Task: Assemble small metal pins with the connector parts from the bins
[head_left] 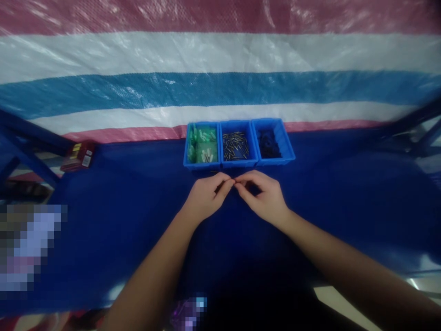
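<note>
My left hand (pixel 210 195) and my right hand (pixel 263 195) meet fingertip to fingertip over the blue table, just in front of three blue bins. Both are pinched closed, thumb against forefinger. Whatever sits between the fingertips is too small or hidden to make out. The left bin (pixel 185 158) has green bags and small whitish pieces in it. Thin metallic pins (pixel 236 145) lie jumbled in the middle bin (pixel 240 163). Dark blue or black parts (pixel 268 143) fill some of the right bin (pixel 287 149).
A dark red box (pixel 77 156) with yellow markings stands at the table's (pixel 131 193) back left. Striped plastic sheeting (pixel 220 87) hangs behind the bins. Blue frame bars (pixel 31 147) rise at both sides. Blurred-out patches cover the left edge and bottom.
</note>
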{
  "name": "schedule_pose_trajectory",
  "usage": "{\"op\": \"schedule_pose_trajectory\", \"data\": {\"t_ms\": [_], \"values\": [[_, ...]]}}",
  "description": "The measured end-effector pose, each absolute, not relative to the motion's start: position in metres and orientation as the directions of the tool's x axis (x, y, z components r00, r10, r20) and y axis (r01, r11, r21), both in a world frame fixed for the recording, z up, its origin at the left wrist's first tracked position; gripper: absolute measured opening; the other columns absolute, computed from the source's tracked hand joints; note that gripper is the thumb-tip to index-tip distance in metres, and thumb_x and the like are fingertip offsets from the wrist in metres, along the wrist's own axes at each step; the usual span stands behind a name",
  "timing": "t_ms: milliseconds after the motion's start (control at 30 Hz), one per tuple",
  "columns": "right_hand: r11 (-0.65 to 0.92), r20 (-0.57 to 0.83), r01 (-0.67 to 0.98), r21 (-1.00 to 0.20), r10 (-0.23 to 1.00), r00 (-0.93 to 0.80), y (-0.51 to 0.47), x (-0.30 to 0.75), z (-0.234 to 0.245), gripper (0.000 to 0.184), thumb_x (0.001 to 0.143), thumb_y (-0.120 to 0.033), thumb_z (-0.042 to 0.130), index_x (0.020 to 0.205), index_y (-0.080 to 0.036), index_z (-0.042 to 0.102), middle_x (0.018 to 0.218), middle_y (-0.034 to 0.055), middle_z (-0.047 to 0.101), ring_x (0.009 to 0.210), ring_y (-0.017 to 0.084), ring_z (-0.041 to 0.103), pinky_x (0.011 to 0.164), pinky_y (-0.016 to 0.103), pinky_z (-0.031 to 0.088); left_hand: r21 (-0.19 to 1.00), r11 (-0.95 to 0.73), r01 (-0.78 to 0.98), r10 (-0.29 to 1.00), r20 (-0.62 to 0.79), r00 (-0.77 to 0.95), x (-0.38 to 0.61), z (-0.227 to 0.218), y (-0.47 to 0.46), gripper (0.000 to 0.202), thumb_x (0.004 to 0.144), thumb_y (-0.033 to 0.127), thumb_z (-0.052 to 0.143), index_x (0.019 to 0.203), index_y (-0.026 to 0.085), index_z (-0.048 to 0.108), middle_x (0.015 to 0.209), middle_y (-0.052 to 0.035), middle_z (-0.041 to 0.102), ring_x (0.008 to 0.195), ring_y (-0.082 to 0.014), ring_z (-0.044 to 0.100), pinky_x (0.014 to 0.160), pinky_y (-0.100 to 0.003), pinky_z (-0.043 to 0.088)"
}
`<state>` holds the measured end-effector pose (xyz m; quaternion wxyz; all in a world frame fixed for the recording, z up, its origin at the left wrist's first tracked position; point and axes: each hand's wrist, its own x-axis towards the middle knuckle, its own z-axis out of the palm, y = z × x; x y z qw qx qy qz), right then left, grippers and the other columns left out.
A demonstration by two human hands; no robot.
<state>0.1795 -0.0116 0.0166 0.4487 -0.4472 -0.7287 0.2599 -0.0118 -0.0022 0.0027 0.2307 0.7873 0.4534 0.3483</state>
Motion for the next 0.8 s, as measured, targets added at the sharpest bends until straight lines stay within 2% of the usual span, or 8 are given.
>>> {"op": "schedule_pose_trajectory", "data": {"t_ms": [167, 300, 400, 600, 800], "values": [[0.457, 0.424, 0.420, -0.784, 0.889, -0.174, -0.0107, 0.1812, 0.0163, 0.010, 0.088, -0.015, 0.065, 0.094, -0.022, 0.071, 0.082, 0.0027, 0.072, 0.073, 0.015, 0.068, 0.066, 0.029, 0.058, 0.710, -0.480, 0.516, 0.877, 0.363, 0.316, -0.0110, 0.0001, -0.0027, 0.018, 0.095, 0.031, 0.062, 0.109, 0.022, 0.066, 0.068, 0.0055, 0.065, 0.055, -0.0066, 0.058, 0.058, -0.018, 0.045], [0.469, 0.433, 0.418, -0.778, 0.883, -0.183, -0.0111, 0.1809, 0.0158, 0.011, 0.088, -0.015, 0.066, 0.094, -0.021, 0.072, 0.083, 0.0030, 0.072, 0.072, 0.015, 0.067, 0.066, 0.029, 0.058, 0.698, -0.489, 0.523, 0.872, 0.368, 0.323, -0.0116, 0.0010, -0.0022, 0.013, 0.096, 0.030, 0.060, 0.102, 0.021, 0.067, 0.068, 0.0048, 0.066, 0.056, -0.0067, 0.059, 0.058, -0.018, 0.045], [0.492, 0.451, 0.418, -0.764, 0.870, -0.200, -0.0117, 0.1802, 0.0160, 0.011, 0.088, -0.014, 0.066, 0.093, -0.021, 0.072, 0.083, 0.0030, 0.072, 0.072, 0.015, 0.067, 0.066, 0.029, 0.058, 0.687, -0.499, 0.528, 0.866, 0.369, 0.339, -0.0124, 0.0028, -0.0021, 0.017, 0.098, 0.032, 0.057, 0.092, 0.019, 0.067, 0.071, 0.0027, 0.068, 0.059, -0.0080, 0.061, 0.058, -0.019, 0.045], [0.482, 0.450, 0.427, -0.765, 0.875, -0.182, -0.0113, 0.1812, 0.0172, 0.012, 0.088, -0.015, 0.065, 0.095, -0.022, 0.072, 0.084, 0.0033, 0.072, 0.073, 0.015, 0.068, 0.066, 0.030, 0.058, 0.708, -0.495, 0.503, 0.869, 0.387, 0.309, -0.0112, 0.0013, -0.0034, 0.016, 0.095, 0.031, 0.063, 0.106, 0.021, 0.066, 0.067, 0.0054, 0.065, 0.055, -0.0070, 0.059, 0.059, -0.018, 0.046], [0.502, 0.454, 0.416, -0.758, 0.865, -0.215, -0.0128, 0.1808, 0.0183, 0.011, 0.089, -0.015, 0.064, 0.094, -0.021, 0.073, 0.087, 0.0045, 0.074, 0.075, 0.016, 0.068, 0.068, 0.031, 0.058, 0.690, -0.507, 0.517, 0.861, 0.378, 0.340, -0.0124, 0.0039, -0.0032, 0.015, 0.097, 0.030, 0.058, 0.090, 0.019, 0.066, 0.068, 0.0039, 0.066, 0.056, -0.0069, 0.059, 0.055, -0.019, 0.042]]}}
